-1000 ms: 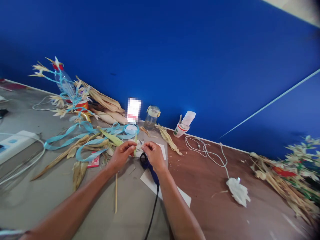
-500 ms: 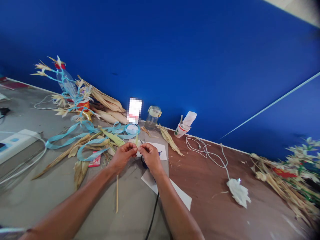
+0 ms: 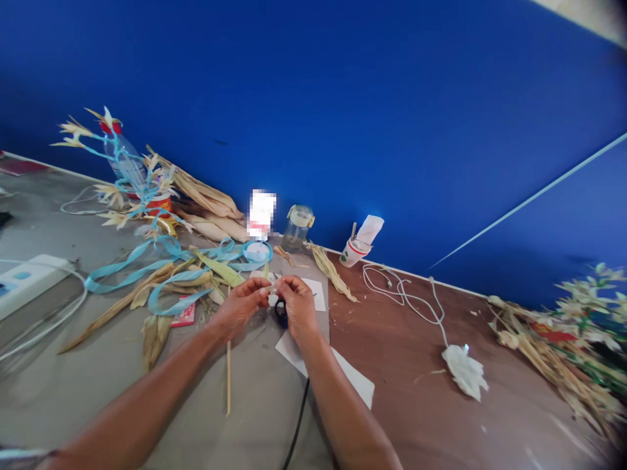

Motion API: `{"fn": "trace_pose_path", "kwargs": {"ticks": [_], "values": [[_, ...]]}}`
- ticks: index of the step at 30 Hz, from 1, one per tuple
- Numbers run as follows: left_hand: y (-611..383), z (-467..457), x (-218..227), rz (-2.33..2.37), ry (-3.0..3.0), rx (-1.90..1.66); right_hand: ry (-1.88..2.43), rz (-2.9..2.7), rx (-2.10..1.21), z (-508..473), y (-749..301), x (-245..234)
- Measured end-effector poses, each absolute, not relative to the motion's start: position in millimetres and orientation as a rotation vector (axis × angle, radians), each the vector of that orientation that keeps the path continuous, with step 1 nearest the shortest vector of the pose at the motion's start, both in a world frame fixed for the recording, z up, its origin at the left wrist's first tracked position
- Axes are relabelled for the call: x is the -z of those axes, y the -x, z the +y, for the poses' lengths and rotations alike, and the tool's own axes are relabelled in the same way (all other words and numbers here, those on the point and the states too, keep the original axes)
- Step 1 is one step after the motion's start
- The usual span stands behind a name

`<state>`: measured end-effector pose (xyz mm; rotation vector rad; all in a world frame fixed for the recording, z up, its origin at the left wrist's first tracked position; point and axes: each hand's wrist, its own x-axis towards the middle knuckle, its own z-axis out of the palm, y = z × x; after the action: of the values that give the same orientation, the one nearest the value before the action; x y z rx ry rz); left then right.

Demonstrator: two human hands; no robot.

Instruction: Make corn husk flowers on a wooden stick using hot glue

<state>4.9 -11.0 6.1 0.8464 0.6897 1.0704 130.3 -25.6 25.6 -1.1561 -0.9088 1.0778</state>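
My left hand (image 3: 242, 303) and my right hand (image 3: 296, 303) meet over the table, fingertips pinched together on a small pale strip of dried husk (image 3: 271, 286). Both hands are closed in a pinch. Just under my right hand lies a dark blue tool with a black ring (image 3: 281, 312), its black cord (image 3: 296, 424) running back towards me. White paper sheets (image 3: 353, 382) lie beneath. A thin wooden stick (image 3: 228, 378) lies below my left wrist.
Light blue ribbon (image 3: 127, 271) and dried husk leaves (image 3: 157, 329) spread at the left. A glass jar (image 3: 296, 228), a paper cup (image 3: 353, 251), a white cable (image 3: 411, 300), a white power strip (image 3: 22, 281) and a husk bundle (image 3: 563, 352) stand around. Blue wall behind.
My hands have drawn closer together, fingertips now touching on the husk strip. My right hand has shifted slightly left and up, uncovering more of the blue tool's ring.
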Motion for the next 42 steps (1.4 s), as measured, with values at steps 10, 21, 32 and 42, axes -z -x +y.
{"fn": "trace_pose_path", "kwargs": {"ticks": [10,21,32,42], "values": [[-9.1,-13.9,-7.1,0.670,-0.778,-1.067,1.073,-0.660,-1.163,-27.4,-107.6,-14.8],[-4.9,-10.8,-6.8,0.712,-0.738,-1.086,1.057,-0.620,-1.224,-26.3,-115.0,-19.1],[-6.0,-8.3,-10.1,0.864,-0.890,-1.104,1.656,-1.455,-0.502,-21.0,-186.5,-38.3],[-6.7,-7.8,1.4,0.909,-0.797,-0.952,2.229,-2.096,-0.165,-39.9,-162.0,-47.5]]}}
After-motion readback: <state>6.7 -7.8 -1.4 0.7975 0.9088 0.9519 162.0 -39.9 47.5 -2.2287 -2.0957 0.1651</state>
